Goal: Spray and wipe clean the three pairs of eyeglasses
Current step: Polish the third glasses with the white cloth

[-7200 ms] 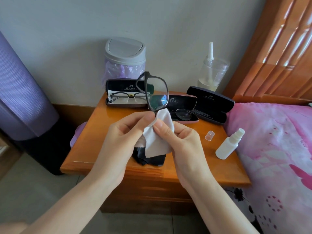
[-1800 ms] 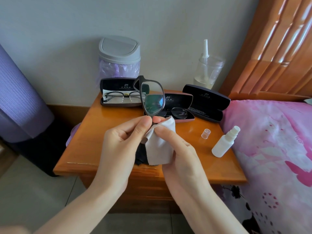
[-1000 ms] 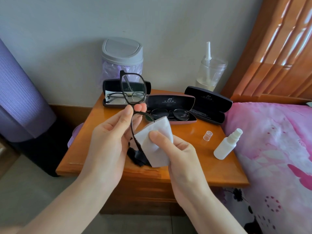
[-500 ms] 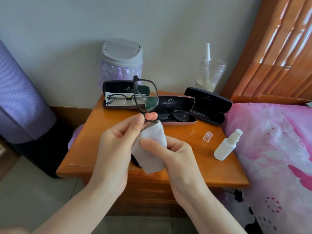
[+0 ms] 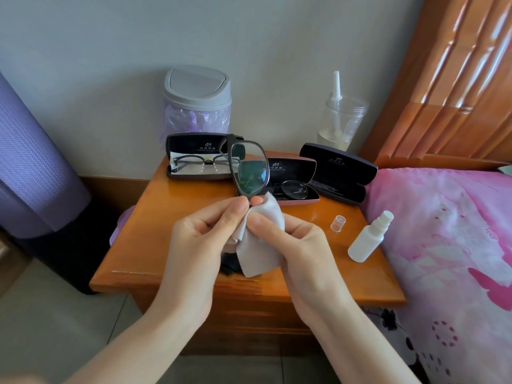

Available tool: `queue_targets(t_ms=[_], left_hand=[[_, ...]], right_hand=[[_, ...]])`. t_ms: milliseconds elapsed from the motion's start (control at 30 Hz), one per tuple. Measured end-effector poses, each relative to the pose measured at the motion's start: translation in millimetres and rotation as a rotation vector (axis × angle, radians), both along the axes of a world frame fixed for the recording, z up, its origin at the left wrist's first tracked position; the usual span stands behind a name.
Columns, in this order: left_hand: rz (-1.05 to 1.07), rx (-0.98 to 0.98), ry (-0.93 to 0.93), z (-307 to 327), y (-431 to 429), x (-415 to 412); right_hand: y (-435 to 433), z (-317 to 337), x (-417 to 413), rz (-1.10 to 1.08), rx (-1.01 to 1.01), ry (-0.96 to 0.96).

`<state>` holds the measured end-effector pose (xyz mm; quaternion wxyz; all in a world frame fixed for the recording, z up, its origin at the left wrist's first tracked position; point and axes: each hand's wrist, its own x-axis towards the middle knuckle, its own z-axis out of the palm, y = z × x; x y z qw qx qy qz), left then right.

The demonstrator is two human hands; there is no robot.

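We see a grey swing-lid bin (image 5: 197, 92) at upper centre, at the back of the orange worktop (image 5: 166, 231), a clear jar (image 5: 342, 120) right of it, a pink bedspread (image 5: 448, 231) at right, a purple roll (image 5: 30, 167) at left.

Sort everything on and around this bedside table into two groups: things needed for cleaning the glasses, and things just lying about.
Needed: dark-framed glasses pinched in the left hand; white cloth in the right hand; spray bottle; its loose cap; thin-framed glasses in the black case; round glasses in the pink case.
Lying about: lidded bin; clear jar; pink bedspread.
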<state>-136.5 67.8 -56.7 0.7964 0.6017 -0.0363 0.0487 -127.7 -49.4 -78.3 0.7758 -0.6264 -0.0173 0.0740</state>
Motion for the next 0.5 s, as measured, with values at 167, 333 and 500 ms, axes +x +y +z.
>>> queue_targets(t_ms=[167,333,500], left_hand=[[0.011,-0.011,-0.008,-11,7,6],[0.091,-0.089,0.026,-21,15,17],[0.105,-0.142,0.035,-23,18,21]], right_hand=[[-1,0,-1,0.054,-0.124,-0.054],[-2,-1,0,0.092,-0.196,-0.101],[-2,-2,2,0.128,-0.256,-0.122]])
